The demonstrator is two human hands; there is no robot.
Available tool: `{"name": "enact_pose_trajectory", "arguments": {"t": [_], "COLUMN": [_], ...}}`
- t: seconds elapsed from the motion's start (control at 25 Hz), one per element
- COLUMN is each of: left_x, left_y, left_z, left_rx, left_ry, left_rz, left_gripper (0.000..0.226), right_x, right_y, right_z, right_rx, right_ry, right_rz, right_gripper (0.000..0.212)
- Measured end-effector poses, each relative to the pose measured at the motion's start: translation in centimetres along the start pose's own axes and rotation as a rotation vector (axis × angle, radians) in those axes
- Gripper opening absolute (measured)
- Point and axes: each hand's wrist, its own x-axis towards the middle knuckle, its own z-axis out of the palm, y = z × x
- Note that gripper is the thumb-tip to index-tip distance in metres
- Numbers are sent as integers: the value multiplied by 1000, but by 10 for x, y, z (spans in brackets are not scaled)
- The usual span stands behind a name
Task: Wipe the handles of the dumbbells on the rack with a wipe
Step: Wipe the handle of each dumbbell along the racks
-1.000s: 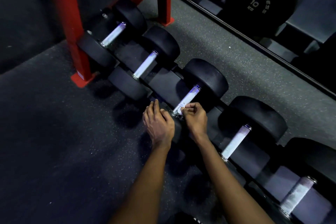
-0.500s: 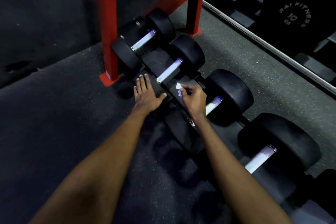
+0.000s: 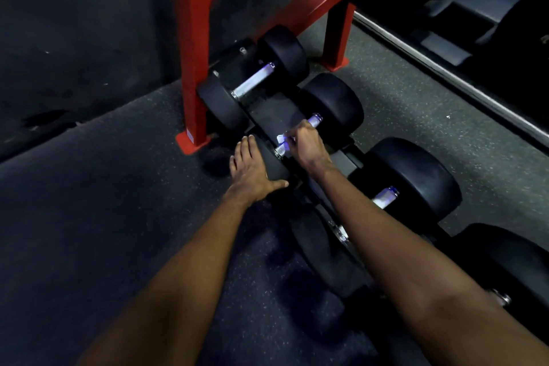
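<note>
Black dumbbells with shiny metal handles lie in a row on the low rack. My right hand [image 3: 307, 144] pinches a small white wipe [image 3: 281, 138] and holds it against the handle of the second dumbbell [image 3: 315, 120] from the left. Most of that handle is hidden under the hand. My left hand [image 3: 251, 169] lies flat, fingers straight, on the near head [image 3: 271, 162] of the same dumbbell. The first dumbbell's handle [image 3: 252, 83] is bare at the rack's left end. The third dumbbell's handle [image 3: 384, 197] shows to the right of my right forearm.
The rack's red upright [image 3: 194, 47] stands just left of the first dumbbell, a second red leg [image 3: 337, 36] behind. Dark speckled rubber floor [image 3: 118, 202] spreads left and in front. A mirror edge [image 3: 445, 71] runs diagonally at right, with reflected plates above.
My hands left the third dumbbell and moved left to the second one. My right hand brought the wipe onto its handle and my left hand settled flat on its near head. The view shifted left.
</note>
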Motion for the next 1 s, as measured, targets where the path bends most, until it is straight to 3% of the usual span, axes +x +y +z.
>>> {"name": "enact_pose_trajectory", "arguments": {"t": [0.24, 1.0], "left_x": [0, -2], "left_y": [0, 4], "left_z": [0, -3], "left_rx": [-20, -46], "left_ry": [28, 59], "left_rz": [11, -34], "left_gripper": [147, 150], "right_x": [-1, 8], "right_y": [12, 13], "right_z": [20, 28], "right_rx": [66, -7], "right_ry": [108, 61], "right_rz": [-45, -48], "right_gripper": [14, 11]}}
